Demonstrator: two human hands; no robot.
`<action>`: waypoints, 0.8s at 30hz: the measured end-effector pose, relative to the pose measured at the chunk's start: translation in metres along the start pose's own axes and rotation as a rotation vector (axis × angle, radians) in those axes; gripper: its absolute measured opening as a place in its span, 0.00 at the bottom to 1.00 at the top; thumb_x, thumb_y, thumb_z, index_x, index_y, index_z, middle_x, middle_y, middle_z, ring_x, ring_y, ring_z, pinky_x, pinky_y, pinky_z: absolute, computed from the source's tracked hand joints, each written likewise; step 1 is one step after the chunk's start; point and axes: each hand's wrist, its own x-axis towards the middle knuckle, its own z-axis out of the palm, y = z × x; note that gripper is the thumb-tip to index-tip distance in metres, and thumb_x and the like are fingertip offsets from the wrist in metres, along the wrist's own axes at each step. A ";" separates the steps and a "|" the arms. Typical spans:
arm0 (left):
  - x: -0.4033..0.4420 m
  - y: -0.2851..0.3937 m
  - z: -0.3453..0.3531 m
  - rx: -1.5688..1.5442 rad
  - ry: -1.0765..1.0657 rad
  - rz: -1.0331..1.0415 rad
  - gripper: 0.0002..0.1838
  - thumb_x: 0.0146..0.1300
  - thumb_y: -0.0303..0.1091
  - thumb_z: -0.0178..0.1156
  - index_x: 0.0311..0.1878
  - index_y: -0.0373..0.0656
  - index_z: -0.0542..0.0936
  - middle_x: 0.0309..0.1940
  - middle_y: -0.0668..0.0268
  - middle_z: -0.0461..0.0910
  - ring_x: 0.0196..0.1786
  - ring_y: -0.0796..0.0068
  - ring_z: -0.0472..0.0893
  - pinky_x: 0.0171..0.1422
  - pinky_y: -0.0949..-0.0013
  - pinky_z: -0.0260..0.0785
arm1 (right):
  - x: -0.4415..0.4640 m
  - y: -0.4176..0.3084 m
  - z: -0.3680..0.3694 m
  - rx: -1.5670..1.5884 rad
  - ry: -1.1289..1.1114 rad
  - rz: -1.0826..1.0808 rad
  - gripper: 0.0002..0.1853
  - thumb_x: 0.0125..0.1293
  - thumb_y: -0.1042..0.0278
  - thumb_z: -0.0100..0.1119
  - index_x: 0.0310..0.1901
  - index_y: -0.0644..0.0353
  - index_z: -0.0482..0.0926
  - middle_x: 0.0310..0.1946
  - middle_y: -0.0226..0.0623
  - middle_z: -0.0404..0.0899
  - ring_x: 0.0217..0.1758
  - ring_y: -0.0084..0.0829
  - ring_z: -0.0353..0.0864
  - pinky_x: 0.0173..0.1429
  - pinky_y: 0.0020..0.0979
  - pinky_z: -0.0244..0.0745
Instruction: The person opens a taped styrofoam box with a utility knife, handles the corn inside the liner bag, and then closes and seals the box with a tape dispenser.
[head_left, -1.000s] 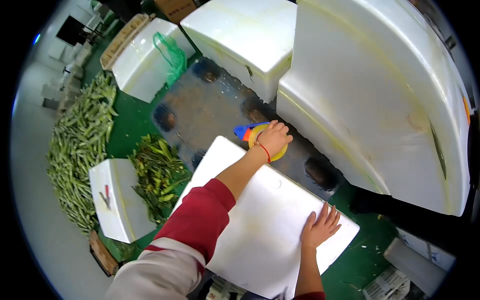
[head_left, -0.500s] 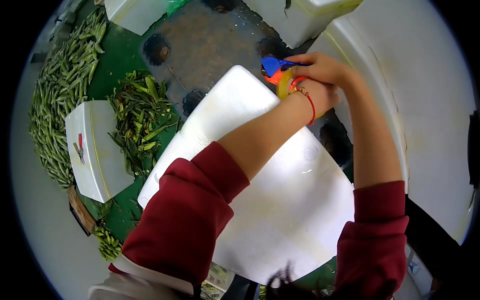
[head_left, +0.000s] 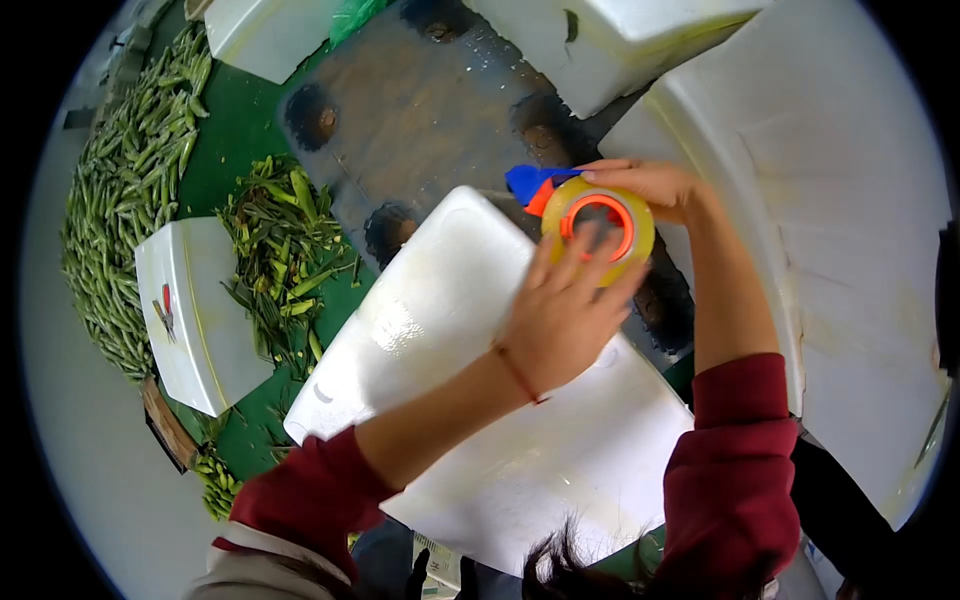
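My right hand (head_left: 645,183) grips a tape dispenser (head_left: 538,185) at its upper edge; the dispenser has a blue and orange-red head and carries a roll of yellowish tape (head_left: 641,232) on an orange-red hub. Below it, my left hand (head_left: 565,310) has its fingers spread, blurred by motion, in front of the tape roll. I cannot tell whether the fingertips touch the roll. A red cord is around the left wrist. Under both arms lies a white foam box (head_left: 430,350), its smooth face up and tilted.
To the left, a pile of green pods (head_left: 130,200) covers the green floor, with leafy trimmings (head_left: 285,240) beside it. Red-handled snips (head_left: 165,310) lie on a small white foam box (head_left: 205,345). A dirty dark pallet (head_left: 440,110) lies ahead; large foam boxes (head_left: 760,180) stand right.
My left hand has come back from beyond the box's edge and its fingers have spread. The tape dispenser, held in my right hand, has moved slightly toward me, its roll now facing up.
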 end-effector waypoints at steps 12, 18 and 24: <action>0.000 0.014 0.003 0.242 -0.265 -0.149 0.35 0.57 0.46 0.57 0.66 0.42 0.63 0.67 0.48 0.59 0.70 0.51 0.58 0.72 0.40 0.40 | -0.021 0.028 -0.022 0.269 -0.173 -0.215 0.26 0.63 0.61 0.57 0.60 0.65 0.70 0.52 0.42 0.76 0.49 0.25 0.80 0.49 0.26 0.81; -0.002 0.015 0.006 0.256 -0.229 -0.132 0.35 0.53 0.41 0.59 0.65 0.39 0.64 0.67 0.48 0.59 0.70 0.51 0.59 0.72 0.41 0.40 | -0.062 0.067 -0.042 0.339 -0.091 -0.200 0.23 0.63 0.63 0.57 0.57 0.65 0.73 0.49 0.40 0.78 0.47 0.24 0.80 0.50 0.24 0.79; -0.002 0.015 0.007 0.273 -0.293 -0.168 0.36 0.53 0.41 0.58 0.66 0.38 0.63 0.68 0.50 0.58 0.69 0.51 0.60 0.72 0.42 0.39 | -0.112 0.115 -0.052 0.366 -0.023 -0.159 0.22 0.61 0.63 0.57 0.55 0.63 0.76 0.45 0.39 0.80 0.45 0.24 0.80 0.49 0.26 0.79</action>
